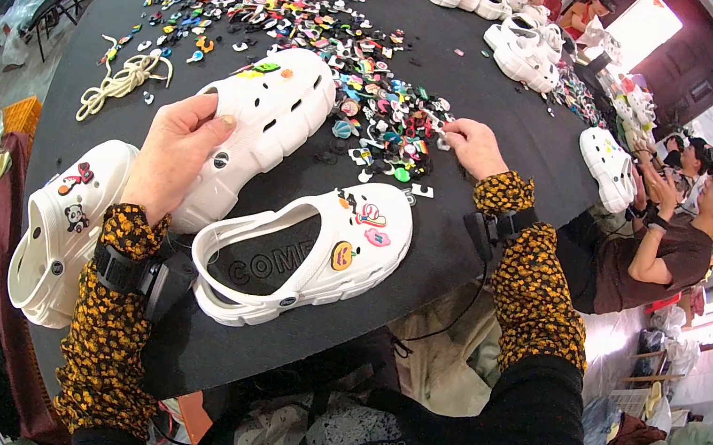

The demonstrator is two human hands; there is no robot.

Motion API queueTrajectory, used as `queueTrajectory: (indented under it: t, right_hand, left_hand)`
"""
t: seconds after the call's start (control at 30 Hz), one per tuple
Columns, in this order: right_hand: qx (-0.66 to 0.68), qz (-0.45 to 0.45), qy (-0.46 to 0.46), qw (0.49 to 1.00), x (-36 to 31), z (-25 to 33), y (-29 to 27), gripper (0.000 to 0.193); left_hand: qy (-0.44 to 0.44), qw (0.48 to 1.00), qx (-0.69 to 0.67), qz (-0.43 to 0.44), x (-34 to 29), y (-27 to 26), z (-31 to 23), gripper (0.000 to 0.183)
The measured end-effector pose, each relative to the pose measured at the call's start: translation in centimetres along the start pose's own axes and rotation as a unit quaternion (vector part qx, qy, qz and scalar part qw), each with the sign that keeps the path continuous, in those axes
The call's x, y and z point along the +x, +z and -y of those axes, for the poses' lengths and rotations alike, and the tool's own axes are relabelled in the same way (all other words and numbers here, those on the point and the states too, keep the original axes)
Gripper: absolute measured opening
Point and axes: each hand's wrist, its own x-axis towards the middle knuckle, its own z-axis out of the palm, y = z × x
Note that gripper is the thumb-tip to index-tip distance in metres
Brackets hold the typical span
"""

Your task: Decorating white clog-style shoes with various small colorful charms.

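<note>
While the left hand had its grip on it, the white clog lay just ahead and to the right of that grip, top side up, thumb pressed on the upper and the other fingers mostly hidden. Long axis ran obliquely away from the person, toe ahead and rightward, heel end back near the wrist. Green charm and orange charm sat on the upper, ahead of the thumb

Left hand was clearly nearer, being on the clog; right hand was well apart to the right, fingertips drawn together at the near right edge of the charm pile. Couldn't tell whether a piece was pinched there. Pile spread between the toe and the right hand, and on beyond the toe

Right of the left grip and nearer the body, a second clog rested sole down on the dark table, charms on its upper, toe ahead and rightward. Left of the grip, a third clog stood beside the left forearm, also with charms. Ahead-left of the grip lay a looped cream cord. Far out rightward, past the right hand, sat a person in a brown shirt
</note>
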Motion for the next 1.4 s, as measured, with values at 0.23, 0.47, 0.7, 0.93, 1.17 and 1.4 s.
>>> queueTrajectory:
  t: [0.23, 0.47, 0.7, 0.93, 1.17, 1.4]
  right_hand:
    - [0.298, 0.047, 0.239, 0.923, -0.7, 0.9, -0.6, 0.021]
    - [0.256, 0.066, 0.232, 0.936, -1.1, 1.8, -0.8, 0.020]
    - [0.265, 0.055, 0.167, 0.948, -0.5, 6.1, -1.8, 0.018]
    - [0.271, 0.074, -0.070, 0.957, 2.6, 16.5, -3.8, 0.016]
    - [0.108, 0.042, -0.260, 0.959, 3.7, 25.2, -0.7, 0.016]
    - [-0.078, -0.066, -0.400, 0.911, 4.6, 26.0, 0.3, 0.010]
  left_hand:
    - [0.006, 1.000, -0.013, -0.017, -0.2, 0.5, -0.4, 0.021]
    - [0.008, 0.999, -0.026, -0.018, -0.2, 0.8, -0.7, 0.022]
    - [0.001, 1.000, -0.016, -0.019, -0.1, 0.6, -0.6, 0.022]
    - [0.012, 0.999, -0.026, -0.014, -0.2, 0.5, -0.5, 0.022]
    - [0.005, 0.999, -0.045, -0.026, -0.2, 0.0, -1.0, 0.023]
    - [0.007, 0.997, -0.056, -0.047, -0.1, -0.2, -0.9, 0.023]
